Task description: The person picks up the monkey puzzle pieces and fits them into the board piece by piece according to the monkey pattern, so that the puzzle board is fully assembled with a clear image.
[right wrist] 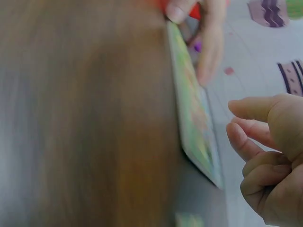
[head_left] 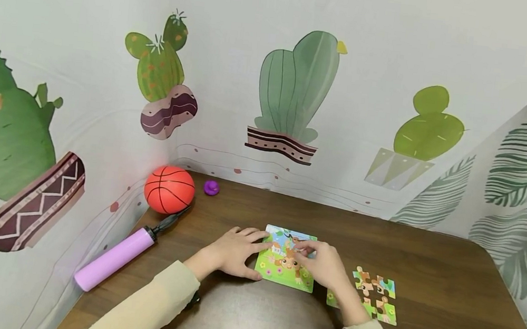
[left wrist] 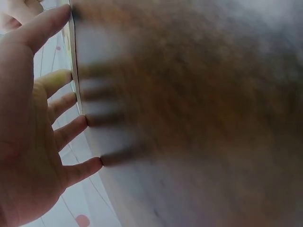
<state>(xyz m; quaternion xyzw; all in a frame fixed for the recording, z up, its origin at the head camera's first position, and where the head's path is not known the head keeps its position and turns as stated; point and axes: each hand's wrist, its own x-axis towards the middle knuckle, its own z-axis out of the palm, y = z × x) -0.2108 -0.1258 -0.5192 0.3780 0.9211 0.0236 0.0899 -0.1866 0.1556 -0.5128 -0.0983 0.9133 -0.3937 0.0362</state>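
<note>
A puzzle board (head_left: 280, 282) with a cartoon monkey on green grass lies on the table in the head view. My left hand (head_left: 239, 252) spreads its fingers at the board's left side, some fingertips on it. In the left wrist view those fingers (left wrist: 75, 172) look straight and apart. Just above the board's right part, my right hand (head_left: 325, 266) hovers with its fingers bent. The right wrist view shows its thumb and index finger (right wrist: 251, 108) slightly parted, no piece visible between them. Several puzzle pieces (head_left: 387, 311) lie right of the board, some partly behind the right forearm.
On the brown table (head_left: 451, 294), a red basketball (head_left: 169, 190) sits at the back left beside a small purple toy (head_left: 211, 187). A pink-purple hand pump (head_left: 116, 259) lies along the left edge. A cactus-print cloth (head_left: 366, 89) hangs behind the table.
</note>
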